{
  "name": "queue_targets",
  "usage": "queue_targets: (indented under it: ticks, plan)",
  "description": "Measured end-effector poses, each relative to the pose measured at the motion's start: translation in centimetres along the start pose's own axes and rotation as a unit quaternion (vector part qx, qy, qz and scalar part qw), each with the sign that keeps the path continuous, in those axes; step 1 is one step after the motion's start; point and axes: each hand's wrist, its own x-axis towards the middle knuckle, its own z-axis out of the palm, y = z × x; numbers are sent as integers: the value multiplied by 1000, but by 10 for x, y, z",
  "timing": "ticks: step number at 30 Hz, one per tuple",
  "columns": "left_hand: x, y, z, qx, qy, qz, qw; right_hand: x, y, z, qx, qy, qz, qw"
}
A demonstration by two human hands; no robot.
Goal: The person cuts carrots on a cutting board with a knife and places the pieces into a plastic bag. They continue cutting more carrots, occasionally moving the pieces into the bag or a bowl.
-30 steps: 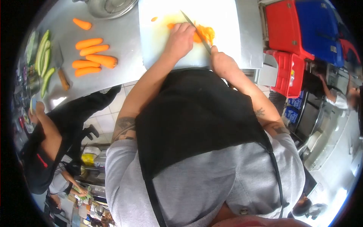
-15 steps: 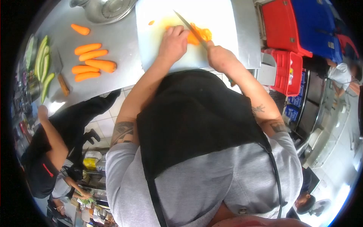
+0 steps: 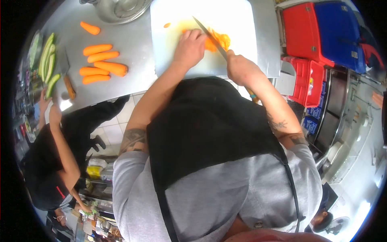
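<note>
My left hand [image 3: 189, 49] presses down with curled fingers on a carrot, mostly hidden beneath it, on the white cutting board [image 3: 240, 20]. Wrapped round a handle, my right hand [image 3: 243, 69] holds a knife [image 3: 210, 37]. Its long blade points away and to the left, close beside my left fingertips. Thin orange carrot slices [image 3: 223, 39] lie heaped on the blade's right side. A small carrot piece [image 3: 167, 25] sits alone at the board's upper left.
Left of the board, several whole carrots [image 3: 100, 49] lie on the steel table [image 3: 135, 44]. Beyond them are a wooden-handled knife [image 3: 69, 87] and several long green vegetables [image 3: 48, 60], a co-worker's hands [image 3: 54, 114] nearby. A metal bowl [image 3: 121, 10] stands behind; red crates [image 3: 302, 34] stand right.
The view has shifted slightly, so the board and carrots appear further right and lower. The co-worker's hands have come closer to the nearest green vegetable. My hands keep nearly the same pose.
</note>
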Motion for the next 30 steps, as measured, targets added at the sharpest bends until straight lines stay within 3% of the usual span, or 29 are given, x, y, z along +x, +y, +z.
queue_targets:
  ticks: [8,14,20,26,30]
  plan:
    - [-2,0,0,-12,22,7,1000,21,13,42,16,45,4,999]
    - [-2,1,-1,-4,17,10,1000,-11,-9,-2,-3,0,3,1000]
    - [-4,0,0,-15,37,10,999,23,4,43,11,33,15,999]
    - [-3,1,1,-13,31,-1,999,-11,-17,-4,-12,-22,20,999]
    - [-4,-3,2,-35,47,6,998,7,-7,36,-7,0,29,1000]
